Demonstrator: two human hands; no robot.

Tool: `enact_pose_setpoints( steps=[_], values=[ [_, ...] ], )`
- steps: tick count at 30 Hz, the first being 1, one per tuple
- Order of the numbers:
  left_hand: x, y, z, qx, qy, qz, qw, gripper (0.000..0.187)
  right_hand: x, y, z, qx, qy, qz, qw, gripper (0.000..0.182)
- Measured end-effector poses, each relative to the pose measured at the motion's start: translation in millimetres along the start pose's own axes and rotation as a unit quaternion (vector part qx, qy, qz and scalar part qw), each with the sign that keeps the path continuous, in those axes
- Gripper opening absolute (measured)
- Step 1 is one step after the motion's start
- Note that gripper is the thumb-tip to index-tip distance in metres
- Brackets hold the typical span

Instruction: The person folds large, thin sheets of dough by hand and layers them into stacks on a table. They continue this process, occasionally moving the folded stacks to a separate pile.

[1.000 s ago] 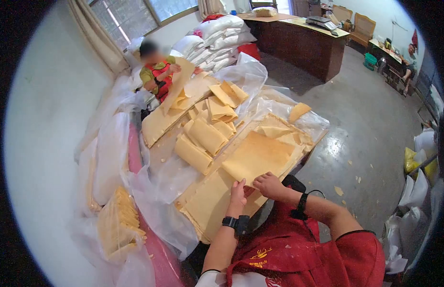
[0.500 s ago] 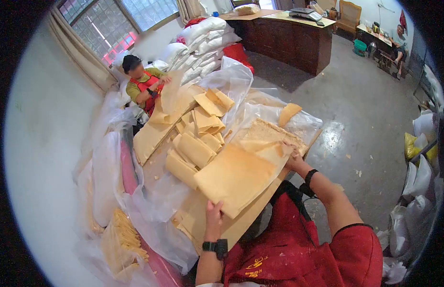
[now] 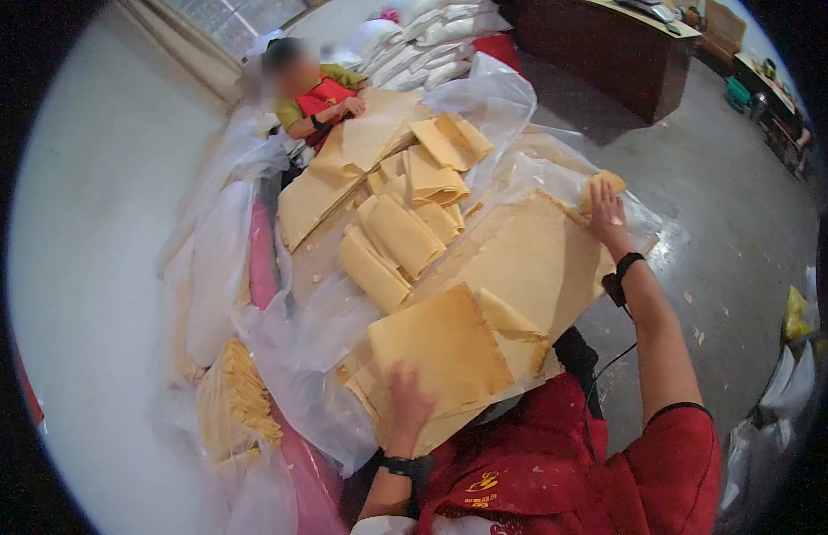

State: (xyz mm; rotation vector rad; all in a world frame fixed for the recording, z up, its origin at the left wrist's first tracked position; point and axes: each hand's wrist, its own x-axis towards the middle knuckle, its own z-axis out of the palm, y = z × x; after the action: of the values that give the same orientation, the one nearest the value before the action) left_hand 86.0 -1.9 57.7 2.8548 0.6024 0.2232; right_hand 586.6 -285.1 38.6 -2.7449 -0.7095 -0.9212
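Note:
My left hand (image 3: 408, 412), slightly blurred, rests on a folded tan sheet (image 3: 439, 343) with browned edges, its fingers spread. A smaller folded flap (image 3: 510, 332) lies beside that sheet. Farther out, my right hand (image 3: 607, 218) reaches to the far edge of a broad stack of flat tan sheets (image 3: 530, 259). Its fingers are stretched out over a small curved tan piece (image 3: 607, 184), touching it; no clear grip shows. Several folded sheets (image 3: 400, 234) lie in a heap at the table's middle.
Across the table a person (image 3: 320, 105) in a red apron handles another sheet stack (image 3: 320, 201). Clear plastic film (image 3: 320, 330) drapes the table edges. A bag of tan strips (image 3: 240, 392) sits at left. White sacks (image 3: 440, 45) and a dark desk (image 3: 601, 58) stand behind.
Both hands have let go of the large sheet, which now lies folded near me. My right hand has moved outward to the small curved piece. The view has shifted; the other person has lowered their sheet.

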Motion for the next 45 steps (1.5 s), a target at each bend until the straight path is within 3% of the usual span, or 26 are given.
enact_pose_setpoints(
  steps=[1,3,6,8,10,11,14,15,16,17,18,20,24,26,29,30,32,33,34,35,36,39,41,42,44,45],
  values=[
    [-4,16,11,0.003,-0.065,0.043,0.997,0.080,4,1,12,0.010,-0.001,-0.007,1.000,0.043],
    [-8,56,21,-0.049,-0.072,0.109,0.990,0.083,11,9,38,0.037,-0.297,0.075,0.951,0.026],
    [-9,89,20,-0.002,-0.078,0.098,0.992,0.077,7,15,47,0.025,-0.216,-0.016,0.976,0.023],
    [-11,89,25,-0.019,-0.053,0.088,0.995,0.074,11,17,53,0.022,-0.209,0.018,0.977,0.021],
    [-12,87,26,-0.022,-0.050,0.107,0.993,0.072,22,23,51,0.087,-0.196,0.167,0.962,0.018],
    [-13,88,26,-0.026,-0.051,0.108,0.993,0.072,17,22,44,0.083,-0.197,0.167,0.962,0.018],
    [-16,85,29,-0.012,-0.032,0.117,0.993,0.072,-3,-42,-41,0.314,-0.005,0.029,0.949,0.016],
    [-18,84,31,-0.019,-0.017,0.120,0.992,0.066,-18,-60,-61,0.302,-0.110,-0.054,0.946,0.021],
    [-20,84,34,-0.027,-0.003,0.124,0.992,0.060,-49,-90,-80,0.337,-0.078,-0.101,0.933,0.025],
    [-21,84,37,-0.032,-0.004,0.124,0.992,0.060,-74,-115,-101,0.340,-0.158,-0.154,0.914,0.024],
    [-21,83,39,-0.040,-0.003,0.117,0.992,0.050,-97,-140,-110,0.303,-0.310,-0.220,0.874,0.033],
    [-22,81,36,-0.048,0.001,0.109,0.993,0.040,-123,-171,-168,0.272,-0.143,-0.359,0.881,0.045],
    [-33,66,28,-0.050,0.014,0.153,0.987,0.028,-156,-181,-123,0.206,-0.169,-0.309,0.913,0.051],
    [-39,59,21,-0.070,0.037,0.155,0.985,0.020,-147,-179,-112,0.168,-0.286,-0.246,0.911,0.048],
    [-41,43,3,-0.086,0.076,0.175,0.978,0.014,-136,-177,-110,0.214,-0.390,-0.139,0.884,0.039],
    [-43,33,3,-0.079,0.073,0.185,0.977,0.013,-140,-172,-105,0.211,-0.390,-0.147,0.884,0.039],
    [-55,13,12,-0.074,0.073,0.191,0.976,0.013,-158,-159,-91,0.347,-0.438,-0.035,0.829,0.027],
    [-64,3,22,-0.072,0.065,0.165,0.982,0.020,-164,-157,-101,0.344,-0.439,-0.043,0.829,0.027],
    [-72,-2,27,-0.071,0.057,0.136,0.986,0.027,-174,-153,-118,0.510,-0.504,0.124,0.686,0.026],
    [-80,-2,28,-0.074,0.062,0.128,0.987,0.027,-181,-152,-136,0.631,-0.532,0.283,0.488,0.026],
    [-89,-1,29,-0.048,0.070,0.109,0.990,0.034,-188,-155,-149,0.627,-0.539,0.278,0.489,0.026],
    [-109,31,0,-0.031,0.068,0.104,0.992,0.046,-204,-174,-180,0.637,-0.547,0.370,0.398,0.028],
    [-113,56,-18,-0.060,0.062,0.118,0.989,0.049,-201,-179,-178,0.661,-0.555,0.353,0.362,0.027],
    [-114,50,-5,-0.058,0.065,0.115,0.990,0.049,-196,-183,-176,0.686,-0.557,0.336,0.326,0.026],
    [-114,25,42,-0.078,0.071,0.102,0.989,0.047,-178,-199,-176,0.707,-0.545,0.305,0.332,0.029],
    [-114,21,52,-0.232,0.055,-0.038,0.971,0.038,-167,-208,-177,0.726,-0.531,0.277,0.338,0.032]
  ],
)
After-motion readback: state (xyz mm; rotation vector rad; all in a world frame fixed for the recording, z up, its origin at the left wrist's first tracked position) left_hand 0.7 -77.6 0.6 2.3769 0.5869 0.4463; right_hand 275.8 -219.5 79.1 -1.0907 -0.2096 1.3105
